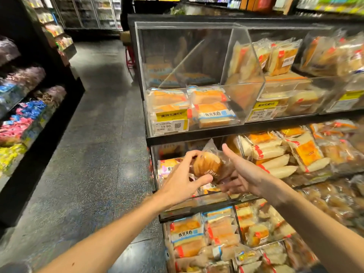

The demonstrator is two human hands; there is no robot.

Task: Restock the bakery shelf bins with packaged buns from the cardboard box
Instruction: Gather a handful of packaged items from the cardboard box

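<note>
Forearms extended: left hand (181, 178) clamps the clear-wrapped round golden-brown bun (206, 164); right hand (244, 174), fingers spread, hovers just right of it.

A dark, speckled aisle floor (94, 115) runs glossy under store lighting toward a row of glass-door coolers (98, 12) at the back. Along the left, a black tiered candy shelf (65, 107) carries heaps of wrapped sweets: purple (29, 75) on the upper levels, blue (33, 110) and pink (13, 129) below them, yellow (9, 154) nearest the camera. On the right, a yellow promotion tag (171, 115) sits above a white price label (169, 127) reading 19.90, with a second yellow tag (265, 105) farther right. A red-framed object (130, 58) stands at the aisle's far end, too blurred to identify.
</note>
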